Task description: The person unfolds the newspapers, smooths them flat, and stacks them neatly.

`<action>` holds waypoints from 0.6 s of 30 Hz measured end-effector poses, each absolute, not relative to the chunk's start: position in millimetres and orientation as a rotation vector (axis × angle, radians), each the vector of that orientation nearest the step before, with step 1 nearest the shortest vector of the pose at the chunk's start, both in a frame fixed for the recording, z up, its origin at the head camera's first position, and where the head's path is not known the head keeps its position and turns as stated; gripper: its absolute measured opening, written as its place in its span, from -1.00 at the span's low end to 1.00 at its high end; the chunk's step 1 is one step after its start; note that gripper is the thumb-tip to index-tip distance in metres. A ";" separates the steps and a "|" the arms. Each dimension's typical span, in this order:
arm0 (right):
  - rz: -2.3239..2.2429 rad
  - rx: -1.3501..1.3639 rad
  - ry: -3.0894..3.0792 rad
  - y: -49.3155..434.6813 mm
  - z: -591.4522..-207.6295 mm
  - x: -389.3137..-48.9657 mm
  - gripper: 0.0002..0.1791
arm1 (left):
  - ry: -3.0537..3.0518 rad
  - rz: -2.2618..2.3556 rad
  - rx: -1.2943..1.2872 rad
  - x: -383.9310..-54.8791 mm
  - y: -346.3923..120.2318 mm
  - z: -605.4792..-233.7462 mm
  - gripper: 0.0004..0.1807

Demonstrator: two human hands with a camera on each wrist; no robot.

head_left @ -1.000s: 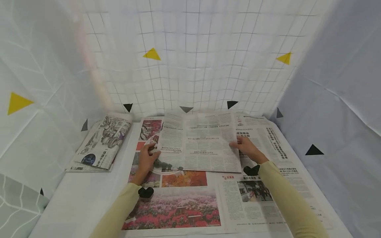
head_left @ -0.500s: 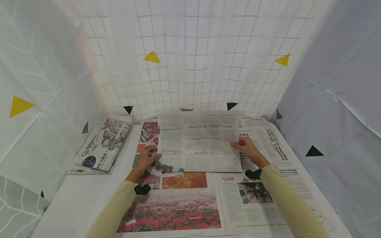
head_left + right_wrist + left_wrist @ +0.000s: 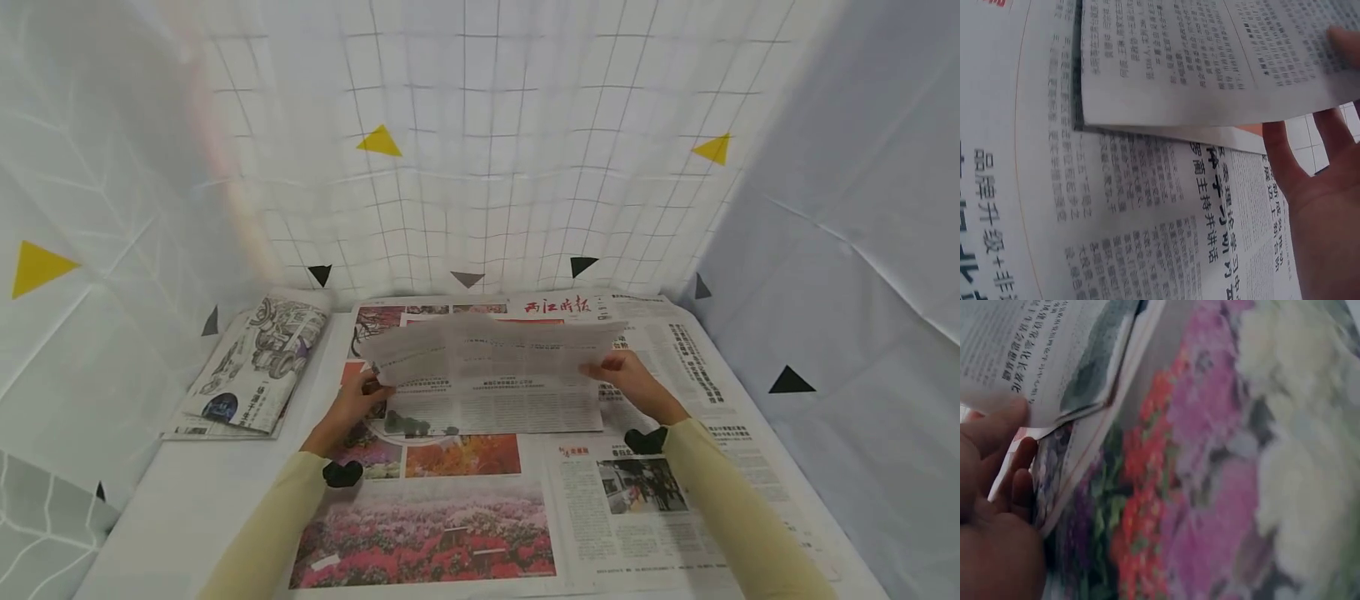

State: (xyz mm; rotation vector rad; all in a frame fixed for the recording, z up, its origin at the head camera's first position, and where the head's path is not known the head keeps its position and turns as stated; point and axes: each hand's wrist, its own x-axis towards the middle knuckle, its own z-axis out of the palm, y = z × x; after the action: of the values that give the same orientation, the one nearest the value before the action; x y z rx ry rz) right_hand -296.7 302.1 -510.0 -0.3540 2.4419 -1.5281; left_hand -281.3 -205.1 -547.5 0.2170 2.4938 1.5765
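Note:
A folded newspaper (image 3: 495,408) lies over a wide spread of newspaper (image 3: 592,500), its far part lifted and bent up towards me. My left hand (image 3: 348,410) pinches its left edge; the left wrist view shows the thumb on top of the paper (image 3: 1035,350) and the other fingers beneath. At the right edge my right hand (image 3: 636,387) grips the same newspaper. In the right wrist view, that hand (image 3: 1325,206) has its thumb on the printed face and several fingers behind the sheet, whose near corner stands a little above the spread.
Another folded newspaper (image 3: 258,362) with a machine drawing lies at the left on the white table (image 3: 180,517). White gridded sheeting (image 3: 480,167) rises behind the table, with pale sheeting (image 3: 847,250) along the right side.
The held newspaper's far part has bent up and towards me, uncovering the red masthead on the spread behind it. My left hand has shifted slightly left; the right has barely moved.

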 end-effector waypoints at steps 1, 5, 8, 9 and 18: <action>-1.502 -0.349 2.450 303.5 -510.0 -295.9 -0.53 | 2.486 1.582 0.232 -280.8 -205.5 -548.2 -0.64; -1.367 -0.350 2.491 308.2 -509.6 -293.6 -0.56 | 2.540 1.570 0.366 -280.0 -204.6 -551.8 -0.83; -1.357 -0.517 2.441 311.7 -510.4 -293.0 -0.59 | 2.608 1.540 0.427 -277.7 -203.4 -553.0 -0.76; -1.395 -0.602 2.375 312.8 -510.9 -292.9 -0.60 | 2.629 1.527 0.429 -277.1 -203.2 -552.9 -0.74; -1.387 -0.803 2.227 325.3 -520.4 -295.0 -0.59 | 2.698 1.496 0.399 -274.8 -202.7 -554.0 -0.86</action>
State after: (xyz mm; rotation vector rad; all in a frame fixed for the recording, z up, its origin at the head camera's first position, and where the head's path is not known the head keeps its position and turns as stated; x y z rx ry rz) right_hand -295.0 325.3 -520.4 -0.8025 2.2270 -1.3873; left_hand -274.8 -202.7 -554.0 0.3987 2.6980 1.4957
